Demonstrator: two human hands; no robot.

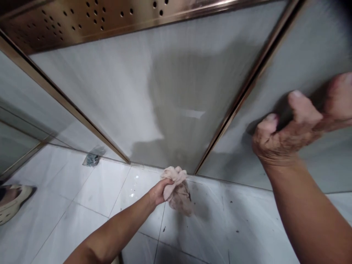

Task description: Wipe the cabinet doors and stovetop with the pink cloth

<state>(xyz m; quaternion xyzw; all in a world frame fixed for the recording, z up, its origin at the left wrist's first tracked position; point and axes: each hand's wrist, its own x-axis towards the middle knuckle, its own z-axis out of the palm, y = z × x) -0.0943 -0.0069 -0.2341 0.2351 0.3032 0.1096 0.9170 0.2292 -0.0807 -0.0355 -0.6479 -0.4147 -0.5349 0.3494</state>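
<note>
My left hand [159, 192] grips a crumpled, pale pinkish cloth [178, 189] just above the tiled floor, near the foot of the pale cabinet panel [176, 91]. The cloth's lower end hangs loose and looks darker and soiled. On the right, my right hand [294, 124] is up against another pale panel [275, 77], its fingers apart and bent and nothing visible in it. Part of that hand runs out of the picture at the right edge. Whether the fingertips press on the panel I cannot tell.
Gold-coloured metal strips [220, 137] divide the panels, and a perforated gold band [110, 18] runs above. A crumpled clear plastic bag [92, 158] lies on the white floor tiles [88, 190] by the panels. A shod foot in a cream clog [16, 201] is at far left. Small dark specks and wet spots dot the floor.
</note>
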